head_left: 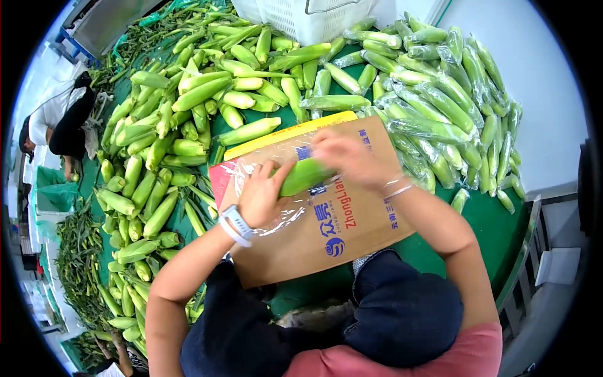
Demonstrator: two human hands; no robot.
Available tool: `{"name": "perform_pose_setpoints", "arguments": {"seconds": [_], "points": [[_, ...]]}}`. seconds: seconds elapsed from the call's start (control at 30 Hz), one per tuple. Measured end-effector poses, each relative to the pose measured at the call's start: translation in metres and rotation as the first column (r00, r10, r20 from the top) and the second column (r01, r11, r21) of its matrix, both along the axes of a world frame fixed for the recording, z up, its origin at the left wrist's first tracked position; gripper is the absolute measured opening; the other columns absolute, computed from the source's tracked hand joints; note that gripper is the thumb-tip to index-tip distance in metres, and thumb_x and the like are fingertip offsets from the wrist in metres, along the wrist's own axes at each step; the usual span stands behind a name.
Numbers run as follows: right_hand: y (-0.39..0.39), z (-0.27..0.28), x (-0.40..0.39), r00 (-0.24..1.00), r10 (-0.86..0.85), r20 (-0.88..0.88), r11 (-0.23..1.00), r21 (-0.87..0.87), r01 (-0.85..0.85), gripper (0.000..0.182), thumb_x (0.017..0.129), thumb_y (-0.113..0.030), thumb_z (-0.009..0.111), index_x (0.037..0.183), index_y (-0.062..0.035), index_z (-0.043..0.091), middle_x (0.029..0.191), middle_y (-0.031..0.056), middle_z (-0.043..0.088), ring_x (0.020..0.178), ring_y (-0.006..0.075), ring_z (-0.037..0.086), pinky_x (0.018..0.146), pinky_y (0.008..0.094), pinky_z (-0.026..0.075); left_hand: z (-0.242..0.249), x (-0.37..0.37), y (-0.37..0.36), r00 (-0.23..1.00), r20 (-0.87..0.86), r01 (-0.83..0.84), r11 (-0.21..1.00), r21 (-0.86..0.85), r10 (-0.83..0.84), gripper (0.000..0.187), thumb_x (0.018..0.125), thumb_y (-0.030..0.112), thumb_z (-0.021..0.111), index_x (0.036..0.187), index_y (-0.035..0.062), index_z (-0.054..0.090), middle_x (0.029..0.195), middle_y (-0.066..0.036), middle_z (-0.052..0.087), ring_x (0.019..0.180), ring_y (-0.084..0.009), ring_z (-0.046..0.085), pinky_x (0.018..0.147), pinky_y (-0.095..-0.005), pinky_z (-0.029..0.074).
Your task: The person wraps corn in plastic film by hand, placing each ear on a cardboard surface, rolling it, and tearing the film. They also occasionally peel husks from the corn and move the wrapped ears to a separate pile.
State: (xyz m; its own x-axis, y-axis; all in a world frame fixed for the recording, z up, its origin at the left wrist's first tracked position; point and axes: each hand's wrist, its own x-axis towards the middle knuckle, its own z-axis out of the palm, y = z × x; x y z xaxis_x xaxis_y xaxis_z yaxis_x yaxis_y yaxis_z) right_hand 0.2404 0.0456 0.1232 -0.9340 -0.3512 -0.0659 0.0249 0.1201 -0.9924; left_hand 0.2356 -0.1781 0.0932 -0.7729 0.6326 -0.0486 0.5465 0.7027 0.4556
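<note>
A green husked ear of corn [306, 176] lies over clear plastic film [282, 217] on a flat brown cardboard box [301, 251] with blue and red print. My left hand [259, 193] grips the left end of the corn, its thumb and fingers around it. Over the other end is my right hand [348, 157], its fingers smeared by motion. A yellow printed sheet [282, 135] shows along the far edge of the cardboard, and a red patch [221, 179] at its left corner.
Loose ears of corn [201, 93] are heaped on the green table [480, 245] at left and behind. Film-wrapped ears [440, 107] are piled at right. A white crate [301, 22] stands at the back. Another person [59, 122] is at far left.
</note>
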Motion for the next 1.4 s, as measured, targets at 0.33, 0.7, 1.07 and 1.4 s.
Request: {"name": "perform_pose_setpoints", "arguments": {"seconds": [0.33, 0.7, 1.07, 1.4], "points": [[-0.051, -0.064, -0.011, 0.663, 0.454, -0.595, 0.617, 0.747, 0.248, 0.061, 0.075, -0.046, 0.06, 0.129, -0.0242, 0.041, 0.111, 0.0103, 0.049, 0.102, 0.0275, 0.048, 0.084, 0.0417, 0.034, -0.033, 0.058, -0.047, 0.857, -0.514, -0.141, 0.976, -0.163, 0.038, 0.026, 0.079, 0.032, 0.058, 0.081, 0.0066, 0.052, 0.076, -0.009, 0.05, 0.075, -0.0277, 0.049, 0.068, -0.0366, 0.04], [-0.023, -0.038, 0.106, 0.634, 0.641, -0.433, 0.547, 0.837, 0.019, 0.063, 0.072, -0.043, 0.063, 0.126, -0.0154, 0.045, 0.097, 0.0097, 0.051, 0.084, 0.0251, 0.05, 0.07, 0.0376, 0.039, 0.076, 0.099, -0.114, 0.681, 0.673, 0.03, 0.929, 0.37, -0.29, 0.019, 0.089, 0.015, 0.051, 0.078, 0.0004, 0.057, 0.117, -0.018, 0.047, 0.107, -0.0283, 0.046, 0.088, -0.0372, 0.037], [-0.06, -0.065, -0.015, 0.705, 0.498, -0.505, 0.462, 0.842, 0.277, 0.026, 0.08, -0.025, 0.056, 0.098, -0.0073, 0.06, 0.114, 0.0172, 0.049, 0.109, 0.0325, 0.045, 0.088, 0.0429, 0.037, 0.036, 0.106, 0.012, 0.885, -0.351, 0.128, 0.885, -0.448, -0.306, 0.057, 0.075, 0.043, 0.06, 0.115, 0.0043, 0.049, 0.122, -0.026, 0.039, 0.11, -0.0439, 0.042, 0.093, -0.0491, 0.034], [-0.046, -0.058, -0.117, 0.957, 0.289, 0.035, 0.266, 0.957, -0.116, 0.028, 0.072, -0.016, 0.062, 0.093, 0.0016, 0.064, 0.097, 0.0233, 0.061, 0.095, 0.0337, 0.06, 0.079, 0.0376, 0.05, -0.006, -0.055, 0.034, 0.966, -0.185, 0.106, 0.93, -0.353, -0.18, 0.077, 0.054, 0.047, 0.076, 0.112, 0.0042, 0.047, 0.105, -0.013, 0.055, 0.103, -0.0295, 0.052, 0.085, -0.0449, 0.041]]}}
